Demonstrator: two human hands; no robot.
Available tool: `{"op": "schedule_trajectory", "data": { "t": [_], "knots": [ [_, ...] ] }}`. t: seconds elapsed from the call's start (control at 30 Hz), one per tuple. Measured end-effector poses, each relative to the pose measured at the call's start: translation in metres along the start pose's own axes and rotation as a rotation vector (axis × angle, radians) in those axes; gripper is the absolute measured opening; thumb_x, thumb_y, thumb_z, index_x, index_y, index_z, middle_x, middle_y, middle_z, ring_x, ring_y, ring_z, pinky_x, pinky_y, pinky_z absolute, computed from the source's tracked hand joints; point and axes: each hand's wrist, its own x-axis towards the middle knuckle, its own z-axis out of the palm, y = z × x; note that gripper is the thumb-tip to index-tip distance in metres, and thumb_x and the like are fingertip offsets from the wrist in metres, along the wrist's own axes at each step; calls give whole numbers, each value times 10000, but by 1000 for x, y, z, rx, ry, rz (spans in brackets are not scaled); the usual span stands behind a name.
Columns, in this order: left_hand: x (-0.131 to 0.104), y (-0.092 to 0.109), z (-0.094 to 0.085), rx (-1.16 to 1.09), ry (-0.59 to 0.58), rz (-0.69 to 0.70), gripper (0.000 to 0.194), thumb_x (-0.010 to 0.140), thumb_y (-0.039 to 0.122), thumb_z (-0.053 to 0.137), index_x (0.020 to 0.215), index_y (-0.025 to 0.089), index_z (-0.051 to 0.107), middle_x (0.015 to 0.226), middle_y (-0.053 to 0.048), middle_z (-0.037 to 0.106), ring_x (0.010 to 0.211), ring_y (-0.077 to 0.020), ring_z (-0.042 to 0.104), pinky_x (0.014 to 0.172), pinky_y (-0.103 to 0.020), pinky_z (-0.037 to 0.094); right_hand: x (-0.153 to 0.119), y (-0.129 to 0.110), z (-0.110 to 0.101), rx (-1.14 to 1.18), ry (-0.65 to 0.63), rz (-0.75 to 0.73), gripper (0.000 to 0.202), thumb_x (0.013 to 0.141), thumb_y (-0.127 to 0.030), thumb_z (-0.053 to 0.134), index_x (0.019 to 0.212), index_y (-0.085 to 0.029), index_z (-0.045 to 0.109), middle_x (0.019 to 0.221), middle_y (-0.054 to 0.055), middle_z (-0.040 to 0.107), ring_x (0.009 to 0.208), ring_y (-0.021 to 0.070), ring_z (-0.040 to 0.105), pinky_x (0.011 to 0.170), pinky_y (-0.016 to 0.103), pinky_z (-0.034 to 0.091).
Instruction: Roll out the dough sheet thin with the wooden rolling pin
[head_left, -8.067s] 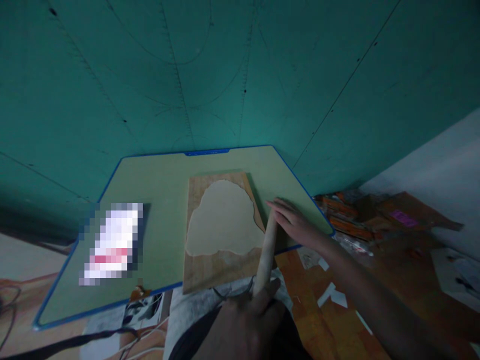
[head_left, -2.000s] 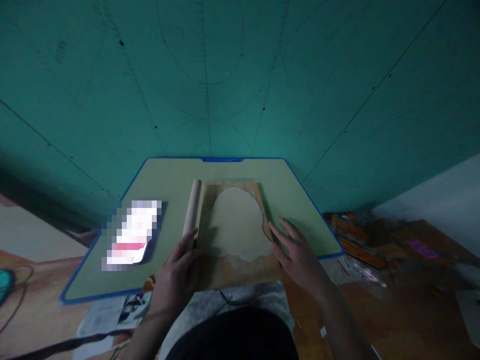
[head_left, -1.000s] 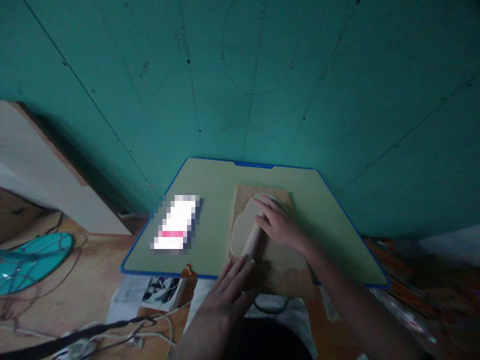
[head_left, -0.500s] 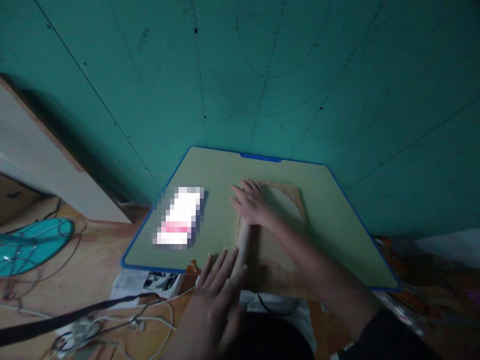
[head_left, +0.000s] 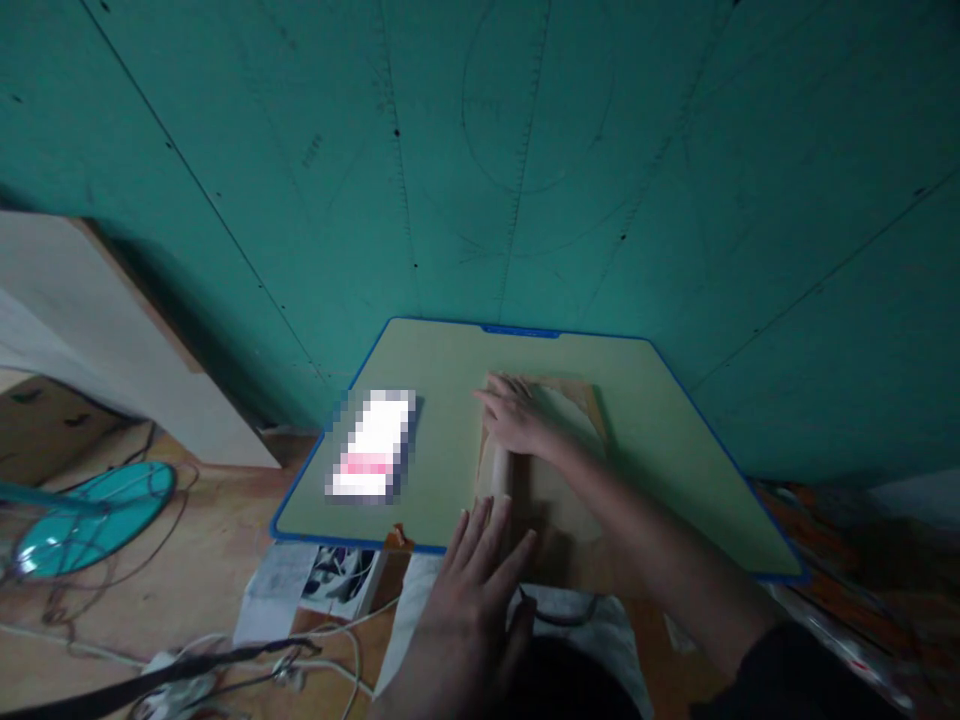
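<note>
A pale wooden rolling pin lies lengthwise near the left side of a brown board. My right hand is flat across its far end, fingers stretched out. At the near end my left hand lies with fingers spread, their tips on or just above the pin; I cannot tell which. To the right of the pin, a thin pale sheet, probably rolled dough, covers much of the board. My right forearm hides part of it.
The board rests on a pale green tabletop with a blue rim. A blurred-out bright phone-like object lies on the left. Behind stands a green wall. Cables and a turquoise round base are on the floor at left.
The view has tilted up a little and shifted left. The pin now lies more nearly straight under my hands; my left hand's fingers have shifted right along with it.
</note>
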Motion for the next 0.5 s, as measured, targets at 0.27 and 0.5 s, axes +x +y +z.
{"op": "schedule_trajectory", "data": {
  "t": [0.27,0.5],
  "knots": [
    [16,11,4,25,-65,88,569,804,73,553,1350,224,607,1558,-72,484,1493,-388,320,1112,-679,412,-20,13,-3,25,-35,112,502,995,-254,381,1475,-191,512,1596,146,413,1507,292,284,1211,535,148],
    [-12,-16,-27,141,-4,-19,545,964,180,506,1500,272,463,1580,-83,450,1467,-320,394,1078,-567,499,16,-38,3,67,41,-1,360,915,-243,516,1205,-170,717,1346,157,610,1366,298,422,1176,467,248]
  ]
}}
